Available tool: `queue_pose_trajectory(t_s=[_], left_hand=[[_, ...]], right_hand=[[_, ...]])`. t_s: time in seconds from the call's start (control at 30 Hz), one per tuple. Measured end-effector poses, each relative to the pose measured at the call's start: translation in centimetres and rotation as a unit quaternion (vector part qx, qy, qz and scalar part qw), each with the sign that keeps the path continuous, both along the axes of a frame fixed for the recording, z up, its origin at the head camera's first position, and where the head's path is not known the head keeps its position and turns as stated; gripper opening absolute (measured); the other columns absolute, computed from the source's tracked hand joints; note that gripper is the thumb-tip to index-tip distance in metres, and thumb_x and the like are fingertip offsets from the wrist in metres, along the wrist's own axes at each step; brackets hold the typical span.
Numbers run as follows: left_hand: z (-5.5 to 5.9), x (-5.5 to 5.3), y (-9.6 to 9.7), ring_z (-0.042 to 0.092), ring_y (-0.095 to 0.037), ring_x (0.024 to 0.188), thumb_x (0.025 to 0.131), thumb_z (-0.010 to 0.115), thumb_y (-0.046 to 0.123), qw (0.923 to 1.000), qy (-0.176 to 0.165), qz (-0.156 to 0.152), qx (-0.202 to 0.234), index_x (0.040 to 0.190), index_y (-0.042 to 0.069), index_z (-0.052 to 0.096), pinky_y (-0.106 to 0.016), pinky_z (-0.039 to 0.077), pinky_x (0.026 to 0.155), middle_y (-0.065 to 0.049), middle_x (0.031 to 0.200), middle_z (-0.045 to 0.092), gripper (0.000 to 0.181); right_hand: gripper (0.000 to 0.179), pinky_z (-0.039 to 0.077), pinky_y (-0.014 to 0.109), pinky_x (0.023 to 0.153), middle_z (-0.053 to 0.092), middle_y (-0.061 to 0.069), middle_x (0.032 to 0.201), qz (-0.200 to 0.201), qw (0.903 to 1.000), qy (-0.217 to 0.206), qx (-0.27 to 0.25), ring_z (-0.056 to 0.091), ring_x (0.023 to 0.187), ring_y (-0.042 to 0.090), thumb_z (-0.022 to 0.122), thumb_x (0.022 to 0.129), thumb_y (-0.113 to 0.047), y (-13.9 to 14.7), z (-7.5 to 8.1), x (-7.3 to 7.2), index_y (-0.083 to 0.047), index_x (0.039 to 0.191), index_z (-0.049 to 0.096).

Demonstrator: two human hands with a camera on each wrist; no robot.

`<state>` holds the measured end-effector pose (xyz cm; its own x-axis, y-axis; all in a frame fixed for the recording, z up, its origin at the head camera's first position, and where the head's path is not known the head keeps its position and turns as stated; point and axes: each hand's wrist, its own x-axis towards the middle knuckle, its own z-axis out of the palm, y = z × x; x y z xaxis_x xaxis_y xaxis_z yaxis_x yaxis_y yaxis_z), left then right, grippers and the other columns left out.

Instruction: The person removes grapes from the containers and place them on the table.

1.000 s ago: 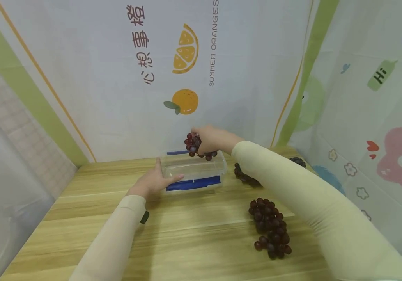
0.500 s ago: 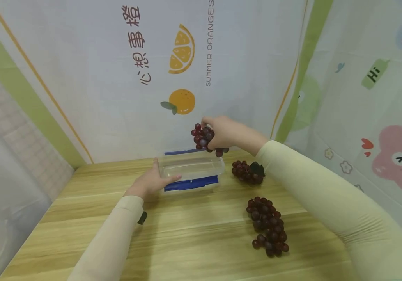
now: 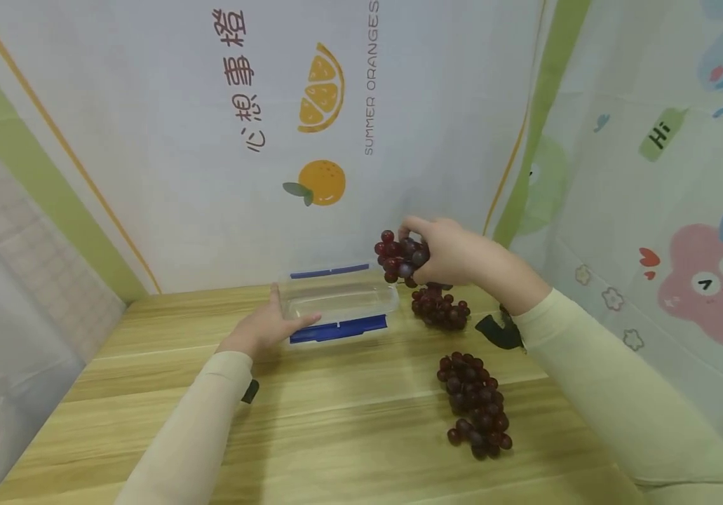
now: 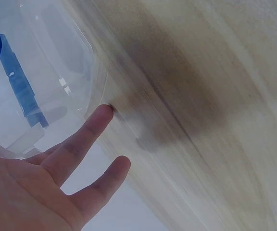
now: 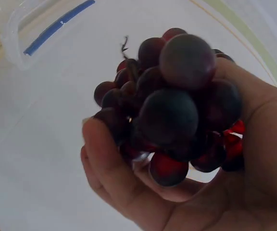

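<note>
My right hand point(image 3: 456, 252) grips a bunch of dark red grapes point(image 3: 402, 258), raised just right of the clear plastic container. In the right wrist view, the fingers curl around this bunch point(image 5: 167, 110) and a bare stem sticks out. The see-through container point(image 3: 342, 301) has blue clips along its long sides and shows no grapes inside. At its left end rests my left hand point(image 3: 264, 330), thumb along the front side and a finger toward the back. The left wrist view shows straight, spread fingers point(image 4: 100, 187) beside the container wall point(image 4: 73, 53).
A second grape bunch point(image 3: 442, 308) lies on the wooden table point(image 3: 336, 421) to the right of the container, below the raised one. Nearer me lies a larger bunch point(image 3: 475, 403). A printed white cloth point(image 3: 437, 126) hangs behind the table, and another patterned cloth point(image 3: 626, 210) borders the right.
My right hand has moved right with the grapes, from above the container to beyond its right end. The left hand stays at the container's left end. The view has shifted slightly.
</note>
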<state>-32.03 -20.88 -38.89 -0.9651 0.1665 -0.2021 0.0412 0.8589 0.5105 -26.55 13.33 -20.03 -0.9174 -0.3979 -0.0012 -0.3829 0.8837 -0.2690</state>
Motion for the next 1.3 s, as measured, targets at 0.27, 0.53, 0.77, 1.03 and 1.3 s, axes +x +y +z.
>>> queue_pose_trajectory(t_s=[0.27,0.53,0.77,1.03,1.3], left_hand=[[-0.3,-0.2,-0.1,0.037,-0.052,0.155,0.080,0.046,0.101,1.0000,0.000,-0.003,-0.004,0.166,0.005,-0.025,-0.069,0.037,0.121,-0.031,0.172,0.027,0.147],[-0.5,-0.2,-0.2,0.037,-0.052,0.155,0.082,0.048,0.099,1.0000,-0.005,0.003,0.004,0.166,0.007,-0.026,-0.069,0.036,0.122,-0.029,0.174,0.024,0.145],[-0.4,0.0,-0.1,0.040,-0.052,0.154,0.082,0.046,0.099,1.0000,0.001,0.001,0.000,0.166,0.006,-0.026,-0.068,0.037,0.121,-0.030,0.172,0.026,0.144],[-0.1,0.0,0.0,0.043,-0.051,0.152,0.083,0.046,0.099,0.9999,0.012,0.001,-0.012,0.166,0.005,-0.025,-0.068,0.039,0.121,-0.032,0.169,0.033,0.144],[-0.2,-0.1,0.0,0.044,-0.052,0.151,0.080,0.045,0.101,0.9999,0.007,-0.001,-0.013,0.166,0.004,-0.025,-0.068,0.040,0.119,-0.033,0.169,0.032,0.147]], right_hand=[[0.064,0.048,0.038,0.069,0.058,0.025,0.139,-0.050,0.9984,0.003,-0.026,0.057,0.095,0.032,0.079,0.088,-0.011,4.0,-1.1,2.4,-0.018,0.145,0.053],[0.068,0.048,0.037,0.066,0.060,0.032,0.134,-0.066,0.9974,-0.001,-0.026,0.057,0.082,0.028,0.082,0.087,-0.013,7.5,-3.1,4.6,-0.013,0.148,0.052],[0.074,0.053,0.043,0.075,0.060,0.034,0.133,-0.083,0.9956,0.003,-0.043,0.061,0.106,0.040,0.083,0.084,-0.012,10.4,-5.3,5.6,-0.002,0.150,0.050],[0.075,0.049,0.038,0.064,0.059,0.039,0.121,-0.122,0.9913,-0.032,-0.039,0.059,0.086,0.032,0.082,0.084,-0.011,13.3,-7.9,6.0,0.003,0.147,0.046],[0.075,0.054,0.047,0.075,0.066,0.037,0.120,-0.141,0.9888,-0.049,0.000,0.063,0.094,0.038,0.086,0.079,-0.012,16.3,-11.3,5.9,0.009,0.142,0.050]])
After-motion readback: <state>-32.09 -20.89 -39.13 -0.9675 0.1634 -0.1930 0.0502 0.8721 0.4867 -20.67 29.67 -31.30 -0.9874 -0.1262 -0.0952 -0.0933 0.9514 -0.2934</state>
